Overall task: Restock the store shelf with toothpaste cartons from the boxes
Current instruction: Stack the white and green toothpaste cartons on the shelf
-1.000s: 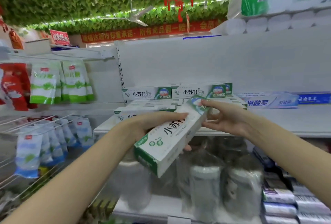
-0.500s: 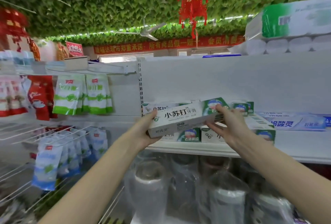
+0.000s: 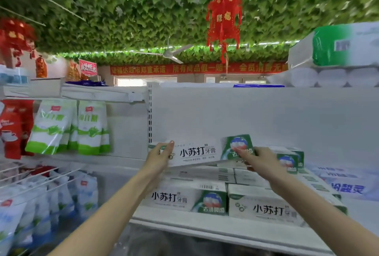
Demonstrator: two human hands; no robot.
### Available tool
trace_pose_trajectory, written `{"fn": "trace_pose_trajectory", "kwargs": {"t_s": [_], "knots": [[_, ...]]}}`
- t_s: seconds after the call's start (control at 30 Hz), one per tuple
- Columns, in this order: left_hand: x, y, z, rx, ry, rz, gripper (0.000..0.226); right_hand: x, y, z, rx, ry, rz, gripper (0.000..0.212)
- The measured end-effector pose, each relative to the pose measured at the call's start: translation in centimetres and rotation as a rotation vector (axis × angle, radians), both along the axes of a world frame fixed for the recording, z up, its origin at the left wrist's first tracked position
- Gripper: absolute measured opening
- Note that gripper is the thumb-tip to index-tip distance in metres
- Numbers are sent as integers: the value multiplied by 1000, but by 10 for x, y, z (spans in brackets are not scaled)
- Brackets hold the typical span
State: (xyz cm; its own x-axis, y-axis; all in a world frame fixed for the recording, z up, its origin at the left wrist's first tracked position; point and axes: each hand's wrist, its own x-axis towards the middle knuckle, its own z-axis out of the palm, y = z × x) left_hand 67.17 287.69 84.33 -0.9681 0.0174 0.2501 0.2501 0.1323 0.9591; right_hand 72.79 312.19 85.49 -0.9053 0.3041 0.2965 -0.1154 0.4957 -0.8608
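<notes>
the left hand (image 3: 162, 158) pinches the left end of the long white-and-green cardboard toothpaste carton (image 3: 200, 151), and the right hand (image 3: 261, 162) grips its green end. it is held level, label outward, just above the matching stacked cartons (image 3: 184, 199) on the white metal shelf (image 3: 205, 230), probably to land square.

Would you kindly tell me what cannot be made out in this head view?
Supply boxes: outside the head view.
Rear cartons: partly hidden by the held carton, left hand and right hand.
Small print on it: too small, blurred.
Goods under the shelf: blurred, cut by the bottom edge.
</notes>
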Motion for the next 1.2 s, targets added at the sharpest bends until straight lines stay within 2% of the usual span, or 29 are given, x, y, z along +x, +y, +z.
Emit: {"fn": "trace_pose_trajectory", "kwargs": {"t_s": [0.17, 0.23, 0.37, 0.53, 0.67, 0.83, 0.97, 1.07, 1.2], "knots": [[-37, -1, -1, -95, 57, 36, 40, -25, 12, -12, 190, -44, 43, 43], [-49, -2, -5, -105, 78, 62, 43, -33, 14, -18, 271, -15, -8, 36], [-66, 9, -20, -84, 107, 128, 39, -47, 16, -31, 513, -5, -158, 42], [-75, 10, -24, 54, 38, 205, 39, -51, 23, -35, 490, 12, -146, 58], [-72, 7, -25, -68, 32, 131, 48, -53, 23, -34, 447, 8, -120, 64], [-63, 9, -26, -213, 59, 145, 52, -53, 21, -34, 446, -1, -115, 60], [-46, 4, -15, -225, 65, 155, 52, -48, 17, -33, 448, -30, -117, 59], [-27, -13, -7, -247, 128, 168, 51, -35, 8, -26, 434, 7, -210, 74], [0, -34, -4, -267, 185, 144, 48, -5, -11, -12, 521, 73, -265, 70]]}}
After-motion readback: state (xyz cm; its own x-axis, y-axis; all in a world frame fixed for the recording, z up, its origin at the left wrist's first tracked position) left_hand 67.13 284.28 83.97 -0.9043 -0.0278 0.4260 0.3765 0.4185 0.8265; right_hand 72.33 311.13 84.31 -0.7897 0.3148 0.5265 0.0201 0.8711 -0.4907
